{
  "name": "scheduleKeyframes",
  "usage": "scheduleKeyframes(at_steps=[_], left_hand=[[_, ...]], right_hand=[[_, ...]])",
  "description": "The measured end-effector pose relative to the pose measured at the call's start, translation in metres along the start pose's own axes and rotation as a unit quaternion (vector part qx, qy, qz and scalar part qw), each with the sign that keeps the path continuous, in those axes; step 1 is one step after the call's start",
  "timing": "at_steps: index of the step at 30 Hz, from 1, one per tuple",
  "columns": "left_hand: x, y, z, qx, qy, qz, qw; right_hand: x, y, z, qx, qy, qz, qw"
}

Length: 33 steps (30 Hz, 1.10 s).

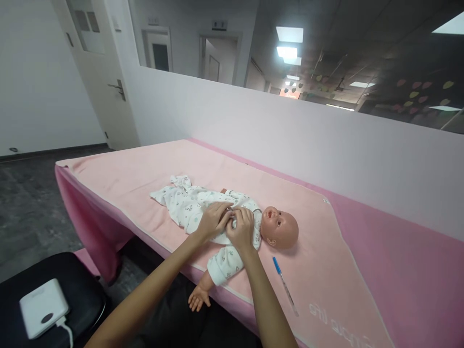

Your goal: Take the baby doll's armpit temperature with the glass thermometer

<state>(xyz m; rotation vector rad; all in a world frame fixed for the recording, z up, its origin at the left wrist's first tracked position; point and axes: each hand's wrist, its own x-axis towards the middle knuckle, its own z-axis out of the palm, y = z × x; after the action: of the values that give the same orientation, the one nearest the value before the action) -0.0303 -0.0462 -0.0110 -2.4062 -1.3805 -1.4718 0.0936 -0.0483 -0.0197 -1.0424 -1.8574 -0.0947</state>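
A baby doll (279, 227) lies on its back on a pink towel (145, 169), head to the right. It wears a white printed romper (188, 205). Both my hands rest on its chest. My left hand (213, 220) pinches the romper fabric at the front opening, fingers closed. Right beside it, my right hand (241, 229) grips the same fabric, fingers curled. The fingertips of both hands meet at the chest. One doll arm (203, 290) hangs over the table's near edge.
A thin blue-capped thermometer (285, 285) lies on the towel right of my right forearm. A white power bank (43, 307) with a cable sits on a black seat at lower left. A low white wall runs behind the table; a door stands at far left.
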Motion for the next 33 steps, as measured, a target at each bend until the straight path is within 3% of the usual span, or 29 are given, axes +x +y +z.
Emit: scheduleKeyframes(at_steps=[7, 15, 33], left_hand=[[-0.011, -0.006, 0.001, -0.007, -0.030, 0.001, 1.000], [-0.015, -0.004, 0.003, -0.007, -0.021, -0.025, 0.999], [-0.016, -0.007, 0.002, 0.001, -0.001, -0.009, 1.000]], right_hand=[[-0.002, 0.003, 0.001, 0.053, 0.018, -0.005, 0.998], [-0.002, 0.006, 0.005, 0.039, 0.029, -0.002, 0.999], [-0.003, 0.005, 0.004, 0.002, 0.033, 0.005, 0.999]])
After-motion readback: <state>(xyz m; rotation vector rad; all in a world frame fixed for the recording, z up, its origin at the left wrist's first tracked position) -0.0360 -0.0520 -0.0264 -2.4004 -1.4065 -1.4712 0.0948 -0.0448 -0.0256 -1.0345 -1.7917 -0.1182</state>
